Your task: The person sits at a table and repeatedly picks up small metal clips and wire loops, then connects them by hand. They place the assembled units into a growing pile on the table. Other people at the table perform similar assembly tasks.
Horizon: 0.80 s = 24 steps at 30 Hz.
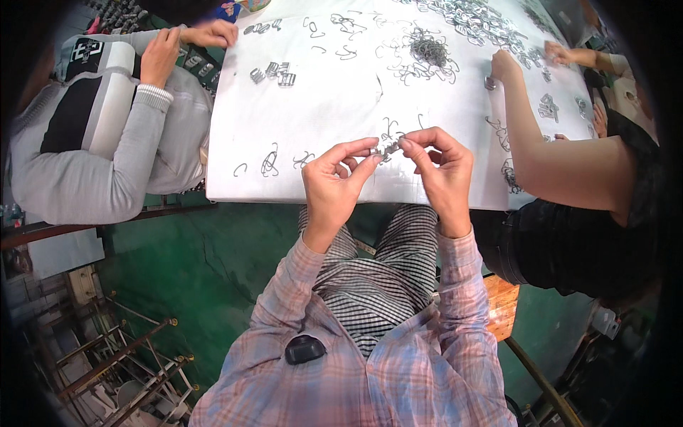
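Over the near edge of the white-covered table (284, 124), my left hand (333, 185) and my right hand (446, 174) meet in front of me. Both pinch a small shiny metal piece (386, 150) from its two ends, between thumb and forefinger. Its exact kind is too small to make out. Just beyond my fingertips lie a few thin bent wire hooks (389, 128). More of these loose hooks (269, 162) are scattered left of my left hand.
A dense heap of wire hooks (428, 51) lies farther back, with shiny metal pieces (477, 25) behind it. Small metal blocks (279, 74) stand at left. A grey-sleeved person (121, 135) sits left; another person's bare arm (562, 167) reaches in from the right.
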Each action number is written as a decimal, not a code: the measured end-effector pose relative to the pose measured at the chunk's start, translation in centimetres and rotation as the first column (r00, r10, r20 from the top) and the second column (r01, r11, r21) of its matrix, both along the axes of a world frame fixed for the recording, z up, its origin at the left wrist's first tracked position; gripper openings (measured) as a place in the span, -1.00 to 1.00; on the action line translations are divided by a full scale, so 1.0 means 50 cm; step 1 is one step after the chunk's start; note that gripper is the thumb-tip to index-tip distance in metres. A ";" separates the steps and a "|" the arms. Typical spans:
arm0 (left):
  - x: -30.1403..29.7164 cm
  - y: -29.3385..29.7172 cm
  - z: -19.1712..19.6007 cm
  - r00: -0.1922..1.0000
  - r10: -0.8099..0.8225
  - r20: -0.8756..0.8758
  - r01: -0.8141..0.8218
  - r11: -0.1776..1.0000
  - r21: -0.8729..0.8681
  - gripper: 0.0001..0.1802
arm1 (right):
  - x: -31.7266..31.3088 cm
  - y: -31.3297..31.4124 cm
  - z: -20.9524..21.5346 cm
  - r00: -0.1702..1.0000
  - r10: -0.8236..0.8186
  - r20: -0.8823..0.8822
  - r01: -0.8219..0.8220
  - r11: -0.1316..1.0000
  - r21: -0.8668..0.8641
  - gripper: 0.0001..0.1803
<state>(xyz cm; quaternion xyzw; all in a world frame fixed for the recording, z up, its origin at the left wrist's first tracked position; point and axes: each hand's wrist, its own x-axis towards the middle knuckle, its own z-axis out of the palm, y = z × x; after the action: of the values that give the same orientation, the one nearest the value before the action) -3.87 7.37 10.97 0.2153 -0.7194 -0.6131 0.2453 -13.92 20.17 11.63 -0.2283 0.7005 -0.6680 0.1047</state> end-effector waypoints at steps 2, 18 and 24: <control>-0.005 -0.001 0.004 1.000 0.002 0.007 -0.002 0.999 -0.040 -0.73 | 0.003 -0.009 0.006 0.987 -0.049 -0.152 0.056 0.997 0.047 -0.97; -0.003 -0.044 -0.016 0.964 -0.258 -0.061 0.260 0.880 0.398 -0.78 | 0.014 -0.024 -0.054 0.989 0.043 0.140 0.006 0.943 -0.331 -0.94; -0.094 -0.254 -0.107 0.975 0.112 0.193 -0.072 0.976 -0.205 -0.78 | 0.090 0.027 -0.024 0.975 0.190 0.114 -0.145 0.937 -0.318 -0.99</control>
<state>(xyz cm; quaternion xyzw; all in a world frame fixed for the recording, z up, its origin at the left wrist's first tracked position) -8.57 -5.33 5.60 0.2848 -0.7870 -0.5016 0.2186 -9.40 21.51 10.42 -0.2523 0.5565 -0.7721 0.1746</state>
